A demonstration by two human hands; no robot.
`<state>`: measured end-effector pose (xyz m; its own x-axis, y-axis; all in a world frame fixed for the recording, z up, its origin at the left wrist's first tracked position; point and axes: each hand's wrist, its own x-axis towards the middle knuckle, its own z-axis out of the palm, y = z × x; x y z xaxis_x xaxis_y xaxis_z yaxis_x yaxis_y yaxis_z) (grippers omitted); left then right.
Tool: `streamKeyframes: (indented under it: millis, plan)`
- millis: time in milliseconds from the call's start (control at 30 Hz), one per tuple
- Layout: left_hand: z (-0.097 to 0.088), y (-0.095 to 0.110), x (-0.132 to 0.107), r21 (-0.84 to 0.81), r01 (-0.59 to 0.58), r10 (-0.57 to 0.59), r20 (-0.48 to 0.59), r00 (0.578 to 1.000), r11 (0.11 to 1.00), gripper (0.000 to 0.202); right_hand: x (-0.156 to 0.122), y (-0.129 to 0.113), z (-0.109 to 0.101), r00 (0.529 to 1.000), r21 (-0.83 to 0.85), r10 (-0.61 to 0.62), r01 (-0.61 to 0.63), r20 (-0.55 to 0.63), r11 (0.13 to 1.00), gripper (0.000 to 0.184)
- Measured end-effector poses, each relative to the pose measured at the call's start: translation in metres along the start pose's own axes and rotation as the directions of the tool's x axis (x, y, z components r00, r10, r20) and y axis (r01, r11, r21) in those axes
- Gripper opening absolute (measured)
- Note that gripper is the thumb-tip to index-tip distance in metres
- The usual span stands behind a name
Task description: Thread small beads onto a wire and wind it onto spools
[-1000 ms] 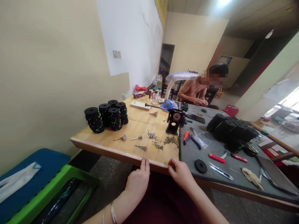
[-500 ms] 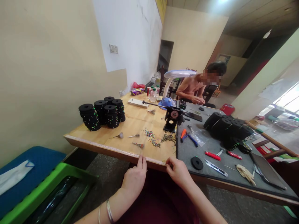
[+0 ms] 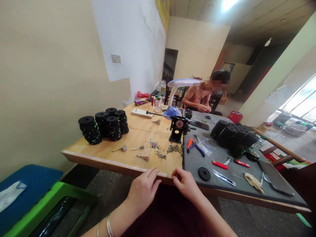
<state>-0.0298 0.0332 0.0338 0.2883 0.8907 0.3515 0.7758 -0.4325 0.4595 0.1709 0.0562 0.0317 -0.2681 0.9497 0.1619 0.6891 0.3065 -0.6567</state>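
Note:
My left hand [image 3: 143, 189] is at the table's front edge, its fingers stretched out over the measuring tape [image 3: 118, 165] fixed there, thumb apart. It holds nothing that I can see. Just to the right, my right hand [image 3: 186, 184] has thumb and forefinger curled together in a pinch by the tape's right end. Whatever is between those fingertips is too small to make out. Beyond the hands lie small coloured beads [image 3: 154, 144], a pile of small dark metallic pieces [image 3: 174, 148] and a bundle of thin strands with an orange band [image 3: 143, 158].
A black device with a dial [image 3: 178, 126] stands mid-table. Black foam spools [image 3: 90, 130] are stacked at left; more spools [image 3: 223, 133] lie on the grey mat [image 3: 197, 164]. Pliers [image 3: 196, 147], snips [image 3: 224, 177] and a loose spool [image 3: 204, 173] lie right. Another person [image 3: 197, 97] sits opposite.
My left hand has turned, its fingers now pointing more to the right and its thumb spread out. The right hand keeps its pinch at the table edge. The view has shifted slightly.

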Motion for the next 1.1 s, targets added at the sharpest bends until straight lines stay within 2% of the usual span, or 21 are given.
streamKeyframes:
  millis: [67,133,200,300,500,1100]
  plan:
    - [0.004,0.011,0.005,-0.219,-0.014,0.015,0.003,1.0,0.976,0.033,-0.003,-0.004,-0.002,1.0,0.057,-0.025,0.025,0.007,0.998,0.012]
    - [0.008,0.02,0.011,-0.394,0.05,-0.014,0.093,0.996,0.918,0.024,-0.007,-0.009,-0.004,0.999,0.117,-0.047,0.046,0.004,0.992,0.011]
    - [0.011,0.025,0.015,-0.5,0.118,-0.033,0.177,0.984,0.858,0.014,-0.012,-0.014,-0.008,0.999,0.163,-0.054,0.054,0.0,0.985,0.011]
    - [0.01,0.028,0.018,-0.585,0.165,-0.047,0.212,0.976,0.794,0.019,-0.018,-0.018,-0.012,0.999,0.192,-0.055,0.053,0.002,0.98,0.01]
    - [0.005,0.032,0.018,-0.665,0.22,-0.069,0.245,0.967,0.714,0.018,-0.023,-0.019,-0.014,0.998,0.208,-0.05,0.058,-0.045,0.976,0.012]
    - [0.006,0.039,0.015,-0.674,0.208,-0.04,0.256,0.966,0.709,0.019,-0.025,-0.017,-0.01,0.996,0.194,-0.029,0.044,-0.08,0.98,0.012]
